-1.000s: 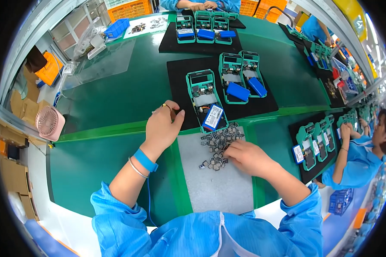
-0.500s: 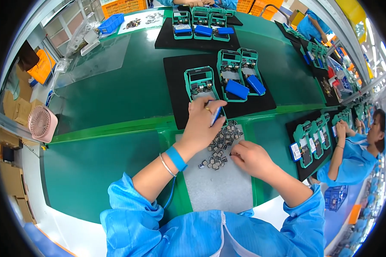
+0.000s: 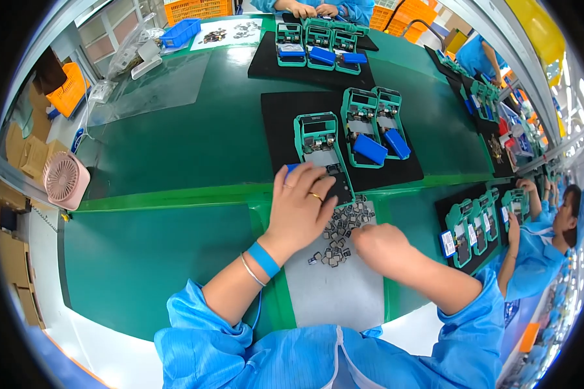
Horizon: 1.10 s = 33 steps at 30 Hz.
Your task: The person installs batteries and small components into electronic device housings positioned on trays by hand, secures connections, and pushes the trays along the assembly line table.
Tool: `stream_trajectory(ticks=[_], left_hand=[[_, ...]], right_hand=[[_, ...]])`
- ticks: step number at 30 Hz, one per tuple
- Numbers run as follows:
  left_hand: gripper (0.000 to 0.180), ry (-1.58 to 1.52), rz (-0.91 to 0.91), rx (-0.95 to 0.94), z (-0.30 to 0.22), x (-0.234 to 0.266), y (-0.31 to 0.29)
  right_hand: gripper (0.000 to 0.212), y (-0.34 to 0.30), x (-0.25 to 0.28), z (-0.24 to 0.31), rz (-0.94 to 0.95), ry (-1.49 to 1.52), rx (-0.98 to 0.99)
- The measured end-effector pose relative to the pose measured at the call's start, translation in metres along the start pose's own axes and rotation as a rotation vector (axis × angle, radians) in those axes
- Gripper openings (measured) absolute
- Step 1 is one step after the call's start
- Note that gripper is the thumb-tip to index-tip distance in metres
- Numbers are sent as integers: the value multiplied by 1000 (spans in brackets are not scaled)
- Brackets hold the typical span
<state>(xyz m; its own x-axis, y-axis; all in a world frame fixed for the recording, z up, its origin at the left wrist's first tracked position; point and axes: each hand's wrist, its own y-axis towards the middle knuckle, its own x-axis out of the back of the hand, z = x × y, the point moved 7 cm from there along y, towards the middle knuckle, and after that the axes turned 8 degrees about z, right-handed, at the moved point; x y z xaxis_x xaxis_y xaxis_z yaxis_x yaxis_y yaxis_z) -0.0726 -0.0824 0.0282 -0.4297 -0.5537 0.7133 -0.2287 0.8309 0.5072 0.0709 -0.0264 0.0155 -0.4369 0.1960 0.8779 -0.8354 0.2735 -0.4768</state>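
My left hand (image 3: 303, 202) is curled over the lower part of the nearest green device housing (image 3: 317, 139). Its fingers are closed on a blue rectangular block (image 3: 292, 167); only a small blue part shows past the fingertips, beside the housing's left edge. The dark lower bay of this housing (image 3: 339, 181) is uncovered to the right of the fingers. At the right edge of a pile of small metal-and-black parts (image 3: 336, 245), my right hand (image 3: 381, 247) is closed with its fingertips tucked under. Anything within it is hidden.
Two more green housings with blue blocks (image 3: 370, 150) stand on the black mat (image 3: 280, 136). Beneath the pile lies a grey sheet (image 3: 334, 298). A pink fan (image 3: 66, 180) is at the left. Co-workers sit across the table and at the right (image 3: 538, 227), beside other housings.
The blue block has moved left with my left hand, uncovering the bay. My right hand has turned and its fingers have curled further under. The whole view has shifted slightly.
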Motion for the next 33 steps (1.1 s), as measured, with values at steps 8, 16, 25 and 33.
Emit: stream_trajectory(ticks=[8,16,25,33], left_hand=[[48,93,114,-29,4,-9,-4],[47,51,122,-31,0,-13,-10],[46,60,104,-38,-1,-13,-10],[47,62,117,-27,-3,-16,-10]], right_hand=[[10,41,109,-27,-691,145,254],[19,78,86,-25,-780,-278,421],[19,84,88,-19,-775,-430,460],[15,86,84,-14,-641,-493,477]])
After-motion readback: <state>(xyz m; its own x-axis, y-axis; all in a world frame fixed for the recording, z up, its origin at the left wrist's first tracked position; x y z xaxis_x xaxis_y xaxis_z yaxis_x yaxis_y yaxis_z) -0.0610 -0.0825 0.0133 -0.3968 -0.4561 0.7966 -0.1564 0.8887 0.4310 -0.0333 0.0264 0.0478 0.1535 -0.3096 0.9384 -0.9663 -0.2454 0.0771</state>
